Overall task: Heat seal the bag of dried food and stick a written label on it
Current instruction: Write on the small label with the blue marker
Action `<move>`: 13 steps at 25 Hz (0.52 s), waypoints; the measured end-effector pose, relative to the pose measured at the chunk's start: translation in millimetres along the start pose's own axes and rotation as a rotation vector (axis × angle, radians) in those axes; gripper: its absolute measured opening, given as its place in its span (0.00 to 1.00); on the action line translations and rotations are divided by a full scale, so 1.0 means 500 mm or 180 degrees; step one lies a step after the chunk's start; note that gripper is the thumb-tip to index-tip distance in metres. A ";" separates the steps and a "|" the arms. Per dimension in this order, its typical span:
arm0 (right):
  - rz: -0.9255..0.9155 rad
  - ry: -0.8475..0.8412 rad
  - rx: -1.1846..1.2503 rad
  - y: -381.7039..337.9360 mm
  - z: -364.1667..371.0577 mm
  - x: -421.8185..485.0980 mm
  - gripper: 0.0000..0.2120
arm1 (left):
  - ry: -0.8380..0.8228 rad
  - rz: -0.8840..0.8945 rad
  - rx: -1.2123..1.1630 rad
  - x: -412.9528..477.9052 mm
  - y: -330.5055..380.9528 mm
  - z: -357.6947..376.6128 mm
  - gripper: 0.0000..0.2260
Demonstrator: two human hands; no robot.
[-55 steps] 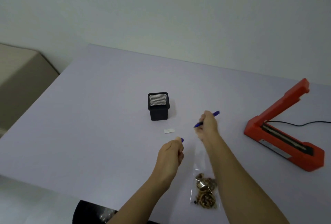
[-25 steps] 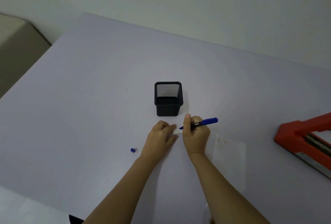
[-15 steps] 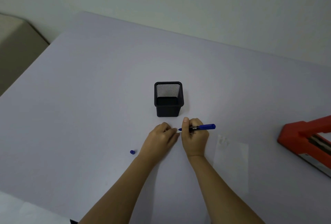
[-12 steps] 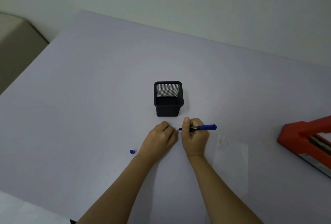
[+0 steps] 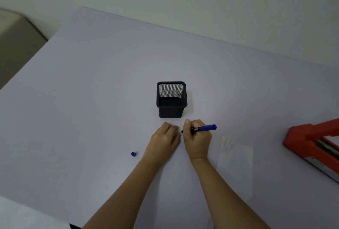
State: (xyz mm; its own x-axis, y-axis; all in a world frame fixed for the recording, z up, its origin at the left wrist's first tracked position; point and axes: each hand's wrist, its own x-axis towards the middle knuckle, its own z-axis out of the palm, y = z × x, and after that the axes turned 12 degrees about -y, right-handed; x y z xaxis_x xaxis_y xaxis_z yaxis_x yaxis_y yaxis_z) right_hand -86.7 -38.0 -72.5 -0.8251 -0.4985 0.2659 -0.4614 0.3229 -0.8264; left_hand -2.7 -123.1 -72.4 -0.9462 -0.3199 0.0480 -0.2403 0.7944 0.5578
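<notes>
**Spotter:** Your right hand (image 5: 197, 140) is holding the pen (image 5: 205, 128) in a narrow writing grip, with the thumb lying along the barrel. The tip is touching the label (image 5: 181, 134).

**Checker:** Your left hand (image 5: 163, 141) is holding that label down with bent fingers, from the left-edge side. Your hands are hiding most of it. Only a white sliver is showing between them, just nearer you than the cup (image 5: 171, 113).

**Spotter:** The pen is lying almost parallel to the near edge. Its tip is pointing toward the left edge and its back end toward the sealer (image 5: 311, 142) at the right edge.

**Checker:** I'm judging that the coming move is turning on the bag (image 5: 236, 157). It is lying flat on the worktop (image 5: 91, 100), just beside your right hand on the right-edge side. Its long axis is running from the far edge toward the near edge. The end nearer the far edge is showing, and the other end is running out of view, so I cannot tell where the food is sitting.

**Spotter:** So your right hand is the nearer one, but the pen is occupying it. You are probably going to be carrying the label rightward across to the bag. The cap (image 5: 133, 154) is sitting apart, on the left-edge side of your left hand.
</notes>
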 end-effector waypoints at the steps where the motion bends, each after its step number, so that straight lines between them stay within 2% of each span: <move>1: -0.0018 -0.0006 -0.0014 0.000 0.000 0.000 0.19 | 0.0050 -0.0009 -0.0026 -0.002 0.003 0.001 0.07; 6: 0.0063 0.0045 0.0101 0.001 -0.002 -0.002 0.19 | 0.0250 0.0140 0.0063 -0.009 0.003 -0.002 0.11; 13: 0.0046 -0.0084 0.0071 0.001 0.001 -0.004 0.20 | -0.0074 0.0273 0.0219 -0.035 -0.013 -0.015 0.13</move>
State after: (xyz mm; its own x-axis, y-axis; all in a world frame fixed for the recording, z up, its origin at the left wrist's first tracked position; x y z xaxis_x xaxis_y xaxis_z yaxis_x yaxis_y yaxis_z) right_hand -85.2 -37.2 -73.6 -0.8226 -0.5150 0.2409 -0.4418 0.3123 -0.8410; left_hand 16.8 -126.5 -70.7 -0.9686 -0.2377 0.0734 -0.1717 0.8522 0.4943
